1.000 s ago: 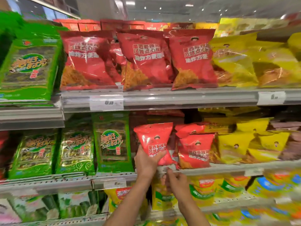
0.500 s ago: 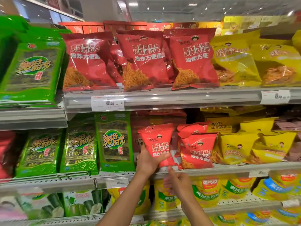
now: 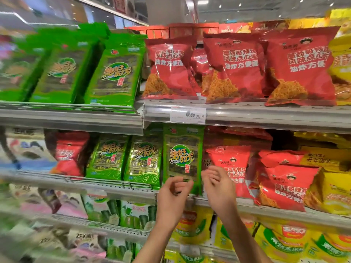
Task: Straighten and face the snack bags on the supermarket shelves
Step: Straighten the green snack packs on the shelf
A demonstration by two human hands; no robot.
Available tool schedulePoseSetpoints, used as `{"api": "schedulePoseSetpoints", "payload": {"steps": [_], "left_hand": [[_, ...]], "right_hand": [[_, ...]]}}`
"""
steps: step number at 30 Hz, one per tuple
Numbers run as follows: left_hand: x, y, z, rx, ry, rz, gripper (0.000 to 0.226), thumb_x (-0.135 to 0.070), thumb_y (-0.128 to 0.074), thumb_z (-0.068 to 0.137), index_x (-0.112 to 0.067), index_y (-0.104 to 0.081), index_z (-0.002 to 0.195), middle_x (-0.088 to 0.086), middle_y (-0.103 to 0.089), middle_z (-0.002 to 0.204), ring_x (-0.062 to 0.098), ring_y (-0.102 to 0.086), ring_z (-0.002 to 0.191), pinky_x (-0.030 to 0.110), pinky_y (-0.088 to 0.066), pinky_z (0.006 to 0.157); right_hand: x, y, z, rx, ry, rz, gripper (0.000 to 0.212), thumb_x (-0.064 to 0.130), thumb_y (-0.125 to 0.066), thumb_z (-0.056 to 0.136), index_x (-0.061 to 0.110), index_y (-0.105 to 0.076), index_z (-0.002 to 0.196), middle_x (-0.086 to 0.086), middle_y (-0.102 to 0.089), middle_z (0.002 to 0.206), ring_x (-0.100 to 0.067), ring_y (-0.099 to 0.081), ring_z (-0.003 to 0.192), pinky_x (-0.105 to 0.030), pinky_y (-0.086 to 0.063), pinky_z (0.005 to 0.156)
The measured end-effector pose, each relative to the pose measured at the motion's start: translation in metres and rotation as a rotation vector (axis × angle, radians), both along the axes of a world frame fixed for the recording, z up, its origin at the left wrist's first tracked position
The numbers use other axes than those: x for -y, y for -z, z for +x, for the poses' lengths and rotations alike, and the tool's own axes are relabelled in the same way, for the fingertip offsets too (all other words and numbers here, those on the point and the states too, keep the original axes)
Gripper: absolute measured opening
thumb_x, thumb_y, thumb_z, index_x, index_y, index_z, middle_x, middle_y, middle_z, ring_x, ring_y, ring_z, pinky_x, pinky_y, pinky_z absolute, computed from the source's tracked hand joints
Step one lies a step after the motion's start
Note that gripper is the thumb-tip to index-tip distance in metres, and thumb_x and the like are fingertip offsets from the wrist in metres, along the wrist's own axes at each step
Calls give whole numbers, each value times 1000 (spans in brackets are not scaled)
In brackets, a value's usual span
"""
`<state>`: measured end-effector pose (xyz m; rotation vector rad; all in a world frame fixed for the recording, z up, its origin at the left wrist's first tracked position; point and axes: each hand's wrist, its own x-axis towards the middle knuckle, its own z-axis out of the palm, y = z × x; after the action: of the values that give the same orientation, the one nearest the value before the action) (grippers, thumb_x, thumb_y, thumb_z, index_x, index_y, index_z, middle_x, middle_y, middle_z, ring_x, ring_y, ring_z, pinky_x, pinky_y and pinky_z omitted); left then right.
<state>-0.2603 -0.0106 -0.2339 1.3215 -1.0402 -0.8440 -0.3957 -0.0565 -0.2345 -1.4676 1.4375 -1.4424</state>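
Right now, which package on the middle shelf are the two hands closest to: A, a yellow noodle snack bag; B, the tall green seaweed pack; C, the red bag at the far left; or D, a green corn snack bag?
B: the left hand and right hand hover, fingers loosely curled and holding nothing, either side of the lower end of the tall green seaweed pack.
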Motion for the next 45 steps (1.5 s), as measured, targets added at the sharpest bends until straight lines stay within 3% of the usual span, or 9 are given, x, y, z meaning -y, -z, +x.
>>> {"api": "schedulePoseSetpoints", "payload": {"steps": [7, 11, 13, 19, 25, 33, 37, 40, 45], "left_hand": [[-32, 13, 84, -6, -174, 121, 28, -32, -79, 82, -14, -69, 101, 1, -75, 84, 17, -72, 85, 38, -58, 85], [-44, 20, 130, -11, -246, 146, 29, -35, -78, 82, -13, -69, 100, 6, -74, 90, 21, -71, 90, 45, -57, 88], [-45, 22, 153, 0, -260, 137, 27, -32, -77, 84, -11, -69, 98, 9, -74, 89, 25, -70, 90, 42, -57, 85], [-34, 15, 217, 30, -264, 115, 30, -31, -76, 85, -6, -69, 101, 8, -75, 88, 22, -72, 89, 41, -57, 86], [-19, 8, 289, 46, -267, 75, 27, -33, -77, 85, -12, -69, 101, 4, -75, 86, 19, -72, 86, 38, -57, 81], [11, -6, 388, 267, -429, -37, 28, -25, -81, 82, -10, -66, 101, 8, -71, 91, 25, -67, 88, 41, -52, 85], [37, -11, 427, 425, -367, 49, 59, -37, -84, 77, -3, -60, 120, 9, -63, 113, 26, -60, 104, 42, -49, 94], [57, -16, 446, 372, -169, 81, 41, -30, -87, 74, -7, -69, 102, 7, -74, 97, 19, -71, 86, 45, -57, 85], [80, -13, 458, 343, 8, 144, 42, -40, -90, 63, -17, -74, 95, -1, -77, 90, 14, -73, 81, 39, -60, 80]], "right_hand": [[46, 2, 42, -166, -84, 181, 91, 50, -84, 76, 7, -46, 145, -10, -60, 141, -29, -55, 131, -42, -43, 111], [54, 9, 47, -41, -64, 121, 33, 36, -86, 76, 30, -67, 101, 21, -75, 96, 4, -66, 98, -8, -46, 72], [53, 11, 51, -6, -53, 64, 27, 34, -85, 79, 29, -69, 100, 26, -72, 85, 5, -67, 95, -14, -48, 75], [42, 6, 65, 102, 26, 14, 38, 34, -83, 82, 18, -71, 114, 8, -76, 102, -17, -72, 99, -44, -55, 94], [19, -4, 105, 145, 92, 28, 38, 52, -82, 68, 22, -71, 89, 25, -68, 78, 6, -66, 74, -19, -53, 73], [7, 19, 181, 212, 59, 156, 46, 39, -89, 74, 16, -73, 111, 4, -80, 94, -25, -74, 95, -55, -56, 95], [2, 22, 214, 217, 78, 154, 35, 35, -88, 75, 22, -73, 104, 9, -79, 93, -21, -74, 94, -53, -56, 94], [-2, 19, 234, 186, 74, 188, 33, 38, -87, 76, 22, -73, 101, 8, -79, 90, -22, -74, 91, -54, -58, 91], [-5, 16, 257, 135, 89, 273, 71, 62, -85, 60, 18, -67, 113, -4, -75, 102, -28, -69, 97, -47, -57, 88]]}}
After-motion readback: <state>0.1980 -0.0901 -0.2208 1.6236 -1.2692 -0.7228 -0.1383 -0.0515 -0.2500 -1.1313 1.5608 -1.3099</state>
